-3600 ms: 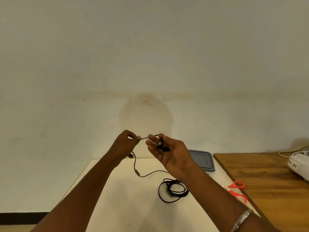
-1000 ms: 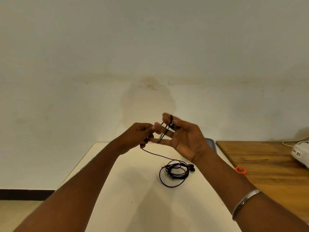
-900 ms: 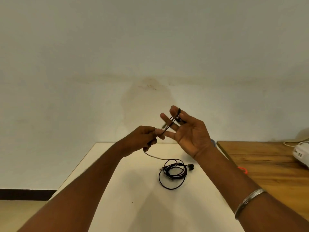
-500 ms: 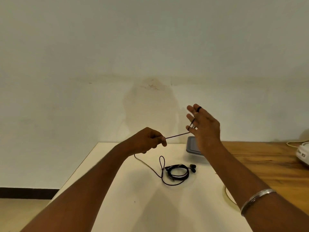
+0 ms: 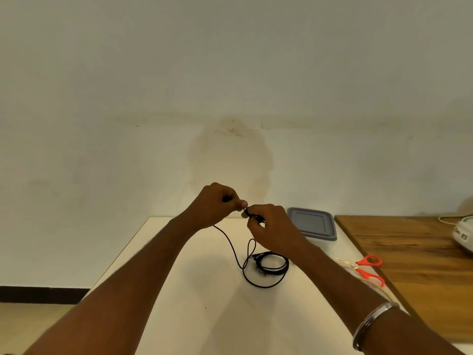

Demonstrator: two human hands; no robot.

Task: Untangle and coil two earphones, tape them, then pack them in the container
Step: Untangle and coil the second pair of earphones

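Both hands are raised above the white table, close together. My left hand pinches the black earphone cable, which drops from it in a long loop to the table. My right hand has its fingers curled round the wound part of the same cable, and a small black bit shows at its fingertips. A second black earphone lies coiled on the table below my right hand. The container with its grey lid stands at the back right of the white table.
Orange-handled scissors lie at the white table's right edge, beside pale tape strips. A wooden table adjoins on the right, with a white device at its far end. A plain wall stands behind.
My right hand, spread with cable round its fingers half a second ago, has dropped and curled its fingers. My left hand has moved in close to it, so the taut stretch of cable is gone.
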